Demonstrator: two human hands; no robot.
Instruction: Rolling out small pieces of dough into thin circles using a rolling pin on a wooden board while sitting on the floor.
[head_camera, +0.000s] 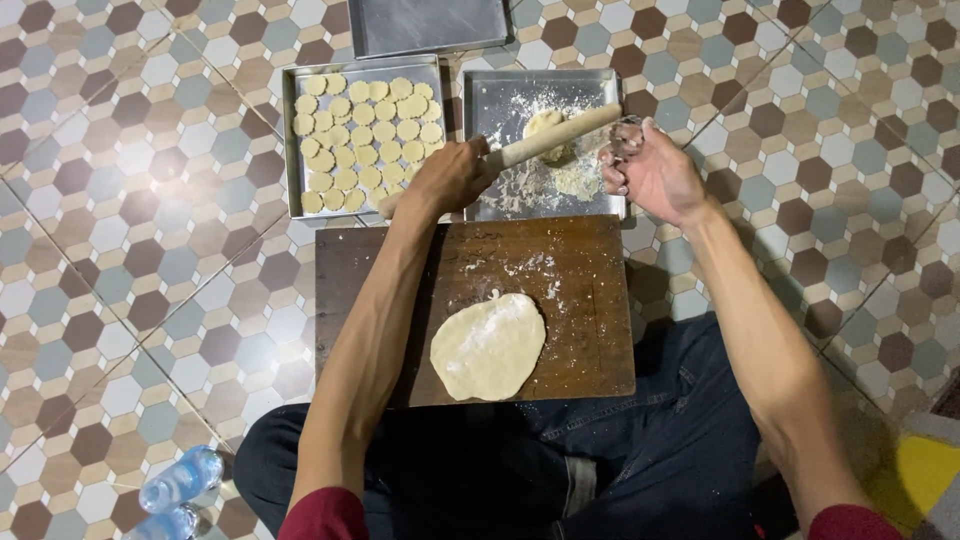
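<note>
On the tiled floor (120, 250) stand three metal trays. The left tray (292, 140) holds many small round dough discs (365, 140) in close rows. The right tray (500, 90) holds scattered flour and a lump of dough (545, 122). A third tray (430, 25), dark inside, lies behind them. The left hand (452, 175) is closed around a wooden rolling pin (560, 137), which is long and pale, tilted, and held above the right tray, partly hiding the lump. The right hand (655, 172) is lifted just beside the far end of the pin, its fingers curled around a small clear thing that I cannot tell. On the brown wooden board (570, 330), in front of the trays, lies a flat oval sheet of dough (488, 347), dusted with flour. Two plastic bottles (175, 495) lie near the person's left knee.
</note>
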